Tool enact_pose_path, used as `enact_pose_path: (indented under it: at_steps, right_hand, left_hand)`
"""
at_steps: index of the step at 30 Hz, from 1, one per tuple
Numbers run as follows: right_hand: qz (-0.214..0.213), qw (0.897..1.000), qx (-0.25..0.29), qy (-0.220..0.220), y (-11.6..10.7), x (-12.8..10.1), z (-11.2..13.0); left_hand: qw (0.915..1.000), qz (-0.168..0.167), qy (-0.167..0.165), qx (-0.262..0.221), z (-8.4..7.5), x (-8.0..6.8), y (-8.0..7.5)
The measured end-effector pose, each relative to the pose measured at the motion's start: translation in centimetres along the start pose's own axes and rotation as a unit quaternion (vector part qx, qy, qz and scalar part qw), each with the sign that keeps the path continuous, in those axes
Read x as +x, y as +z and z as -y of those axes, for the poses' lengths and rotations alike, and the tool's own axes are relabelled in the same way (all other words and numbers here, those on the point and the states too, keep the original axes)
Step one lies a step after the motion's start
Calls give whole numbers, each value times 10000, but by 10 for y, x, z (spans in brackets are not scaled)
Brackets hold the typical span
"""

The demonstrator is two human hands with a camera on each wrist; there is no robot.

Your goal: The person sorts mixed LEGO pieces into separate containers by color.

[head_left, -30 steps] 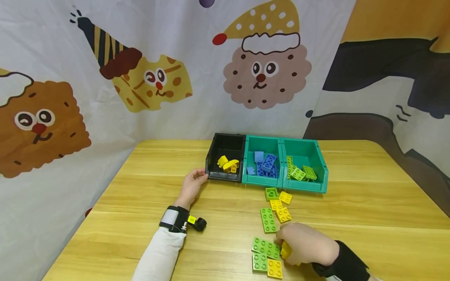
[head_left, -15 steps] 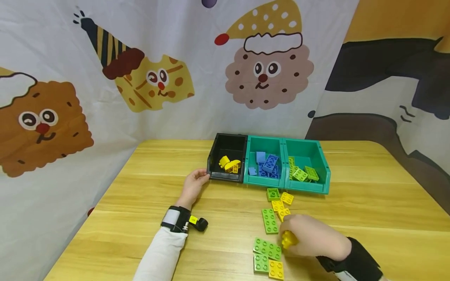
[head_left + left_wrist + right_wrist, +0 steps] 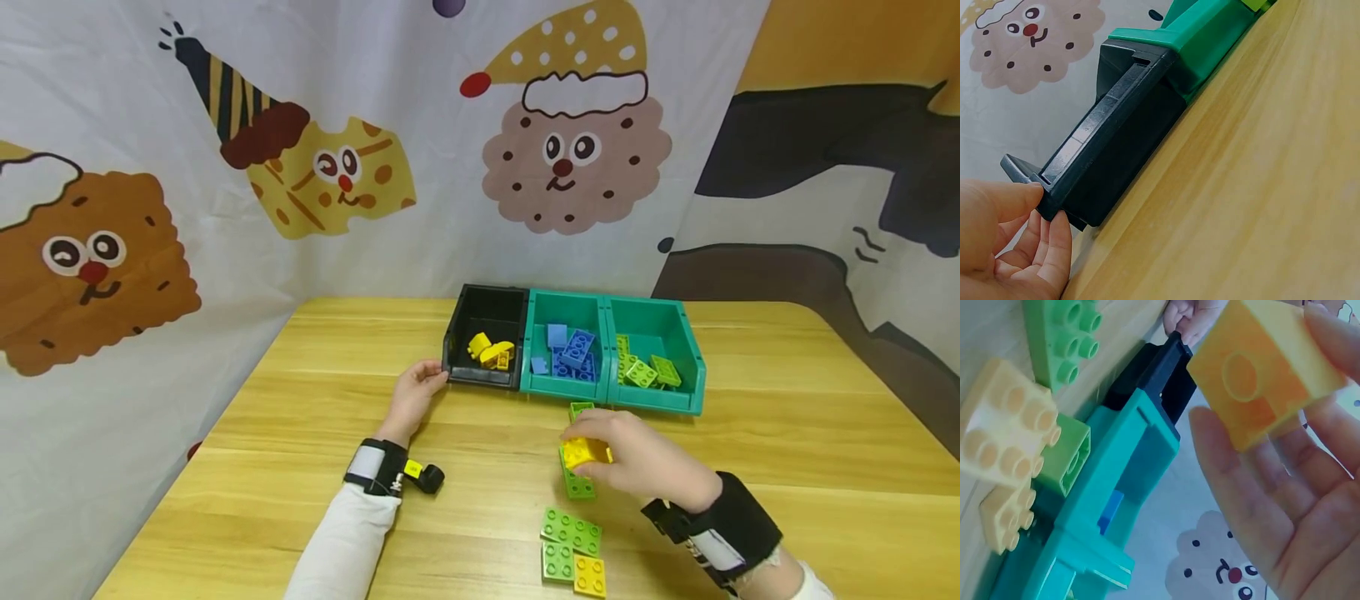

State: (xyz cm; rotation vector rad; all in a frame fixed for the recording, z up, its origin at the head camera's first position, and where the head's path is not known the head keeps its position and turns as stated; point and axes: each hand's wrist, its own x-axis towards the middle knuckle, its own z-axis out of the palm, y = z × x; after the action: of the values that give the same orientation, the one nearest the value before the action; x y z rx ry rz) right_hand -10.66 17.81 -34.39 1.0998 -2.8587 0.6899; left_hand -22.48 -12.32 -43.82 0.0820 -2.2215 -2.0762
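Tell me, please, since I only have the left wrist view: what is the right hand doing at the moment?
Observer: The right hand holds a yellow brick in its grip, above the loose bricks on the table.
Operator: Thank you. Could you say what is inside the black bin that my view shows only from outside?
Observer: The black bin holds a few yellow bricks.
Operator: And what is in the green bins beside it?
Observer: The middle bin holds blue bricks; the far right bin holds green bricks.
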Motion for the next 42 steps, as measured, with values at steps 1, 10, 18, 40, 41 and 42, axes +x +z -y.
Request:
enact_pose_path:
  at_steps: [1, 10, 18, 40, 41, 42]
  right_hand:
    - [-92, 10000, 15, -13, 2, 3, -1]
    - [-1435, 9858, 569, 655, 11, 39, 1]
    - [-1205, 9745, 1617, 982, 16, 69, 8]
    - [-1725, 9658, 1212, 1510, 48, 140, 8]
    - [-1727, 9665, 1146, 1514, 50, 143, 8]
    - [-1734, 9672, 1079, 1508, 52, 145, 8]
  left_hand:
    - [10000, -2, 5, 0, 1, 0, 0]
    - [10000, 11, 43, 6, 0, 1, 0]
    - [9999, 123, 36, -22, 1, 3, 0]
    - [10000, -18, -57, 54, 0, 0, 0]
    - [10000, -21, -55, 77, 0, 0, 0]
    - [9999, -20, -53, 87, 0, 0, 0]
